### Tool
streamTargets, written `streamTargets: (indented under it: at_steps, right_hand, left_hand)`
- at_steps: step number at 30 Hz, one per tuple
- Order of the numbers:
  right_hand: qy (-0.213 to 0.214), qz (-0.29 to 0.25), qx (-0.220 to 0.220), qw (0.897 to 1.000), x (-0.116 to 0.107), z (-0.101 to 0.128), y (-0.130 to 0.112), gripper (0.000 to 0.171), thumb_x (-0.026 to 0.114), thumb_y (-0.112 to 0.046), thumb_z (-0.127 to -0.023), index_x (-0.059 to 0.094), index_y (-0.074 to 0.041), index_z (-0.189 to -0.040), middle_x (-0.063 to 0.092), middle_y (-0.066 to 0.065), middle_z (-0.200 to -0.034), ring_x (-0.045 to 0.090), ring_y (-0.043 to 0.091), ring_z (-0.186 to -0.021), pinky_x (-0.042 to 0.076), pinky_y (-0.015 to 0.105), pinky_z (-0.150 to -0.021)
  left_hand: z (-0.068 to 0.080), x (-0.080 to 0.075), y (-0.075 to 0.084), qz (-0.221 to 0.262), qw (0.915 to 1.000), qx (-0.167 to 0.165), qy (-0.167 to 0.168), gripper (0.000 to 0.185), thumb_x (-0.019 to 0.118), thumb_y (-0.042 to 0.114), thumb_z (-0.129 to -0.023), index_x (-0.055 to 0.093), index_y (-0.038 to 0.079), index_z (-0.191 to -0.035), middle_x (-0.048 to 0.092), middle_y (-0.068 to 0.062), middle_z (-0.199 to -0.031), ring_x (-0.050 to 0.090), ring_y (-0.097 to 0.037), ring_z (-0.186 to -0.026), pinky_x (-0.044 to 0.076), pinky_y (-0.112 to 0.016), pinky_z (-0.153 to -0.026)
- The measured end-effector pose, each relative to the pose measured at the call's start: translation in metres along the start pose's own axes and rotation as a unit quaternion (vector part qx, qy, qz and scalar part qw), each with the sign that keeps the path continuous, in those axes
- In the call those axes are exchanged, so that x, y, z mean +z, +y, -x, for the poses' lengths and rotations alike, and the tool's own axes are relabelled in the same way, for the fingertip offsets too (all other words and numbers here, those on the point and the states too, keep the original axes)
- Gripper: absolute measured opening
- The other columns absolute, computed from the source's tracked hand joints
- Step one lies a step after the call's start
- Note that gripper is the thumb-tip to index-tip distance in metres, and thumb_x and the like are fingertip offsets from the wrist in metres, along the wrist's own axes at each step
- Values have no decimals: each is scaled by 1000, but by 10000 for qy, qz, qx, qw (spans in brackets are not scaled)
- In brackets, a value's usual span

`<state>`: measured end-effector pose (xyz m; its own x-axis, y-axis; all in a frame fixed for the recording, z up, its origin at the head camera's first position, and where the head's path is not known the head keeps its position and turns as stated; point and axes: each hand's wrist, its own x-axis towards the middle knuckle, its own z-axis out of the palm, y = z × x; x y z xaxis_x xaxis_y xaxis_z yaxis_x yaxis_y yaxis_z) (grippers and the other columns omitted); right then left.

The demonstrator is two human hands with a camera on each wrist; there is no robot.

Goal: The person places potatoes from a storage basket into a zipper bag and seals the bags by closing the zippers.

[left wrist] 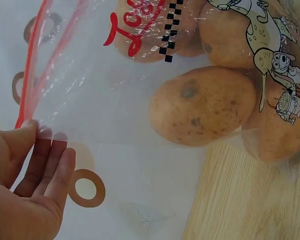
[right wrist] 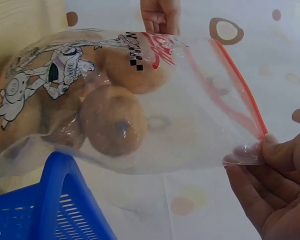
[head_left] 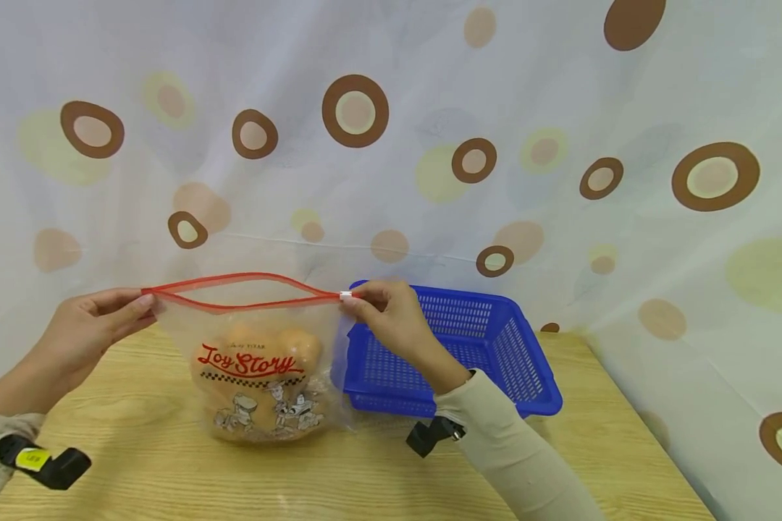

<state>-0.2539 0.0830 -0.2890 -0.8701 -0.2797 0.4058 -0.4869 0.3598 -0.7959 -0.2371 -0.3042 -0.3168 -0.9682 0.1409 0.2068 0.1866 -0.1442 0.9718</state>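
A clear zip bag point(head_left: 250, 387) printed with "Toy Story" lettering and cartoon figures stands on the table, with several brown potatoes point(left wrist: 202, 105) inside. Its red zip edge point(head_left: 211, 307) gapes in the middle. My left hand point(head_left: 78, 340) pinches the left end of that edge between thumb and fingers. At the opposite end, my right hand point(head_left: 397, 322) pinches the top corner by the white slider point(head_left: 345, 295). From the right wrist, the potatoes are bunched low in the bag, away from the zip.
Behind my right hand, a blue plastic basket point(head_left: 541, 376) with slatted sides stands on the wooden table point(head_left: 287, 485), close beside the bag. A white sheet point(head_left: 397, 65) with brown and yellow spots hangs behind the table.
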Motion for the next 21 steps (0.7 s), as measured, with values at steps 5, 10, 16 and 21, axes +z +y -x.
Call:
streamTargets:
  at_steps: [5,10,16,21]
  right_hand:
    - [218,21,186,9996,-2,4,6,14,66,-10,-91,74,-1,-97,73,11,-87,71,18,-76,62,30,-71]
    - [153,45,210,9997,-2,6,9,14,64,-8,-92,73,0,-100,73,12,-91,71,18,-79,61,26,-70]
    - [19,-48,281,9996,-4,7,9,16,64,-8,-92,72,0,-104,73,12,-95,71,19,-83,61,25,-72]
    - [12,-15,179,9998,-5,7,10,16,64,-5,-92,71,0,-104,73,13,-96,71,19,-84,61,25,-71]
  left_hand:
    - [3,-3,-1,33,9999,-41,100,20,58,3,-95,75,13,-96,74,3,-92,70,-7,-85,58,-17,-75]
    - [3,0,-3,168,9998,-21,-57,19,57,3,-95,74,11,-99,74,1,-93,70,-8,-88,58,-19,-79]
    - [3,2,-1,100,9997,19,-208,19,57,3,-95,72,11,-103,73,0,-97,70,-9,-91,57,-21,-81]
    - [3,0,6,-701,9975,-3,66,14,55,15,-99,67,15,-106,73,5,-95,69,-6,-89,58,-19,-77]
